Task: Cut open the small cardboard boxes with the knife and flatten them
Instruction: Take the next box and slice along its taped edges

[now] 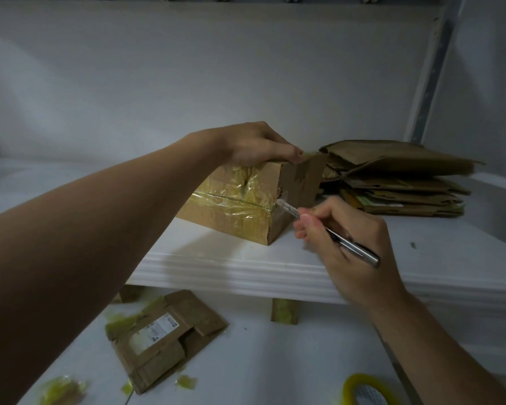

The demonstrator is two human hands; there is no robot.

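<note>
Left hand [254,147] clamps the top of the tape-wrapped brown cardboard box [237,200] beneath it; right hand [360,226] grips a slim silver knife [357,249], blade at the corner seam. Looks light, stiff, tape-slick; best held by its top edge

One brown cardboard box [234,206] wrapped in yellowish tape stands whole on the one white desk [216,258]. One stack of flattened brown cardboard sheets [398,182] is there too; its sheets cannot be counted. There is one slim silver metal knife [348,244]. Two hands show: the left hand [254,144] and the right hand [342,229]. The floor [260,361] carries one flattened brown cardboard box with a white label [161,340], one roll of yellow tape [351,387], two small cardboard pieces [285,311] partly hidden under the desk edge, and at least four scraps of yellow-green tape [185,382].
</note>
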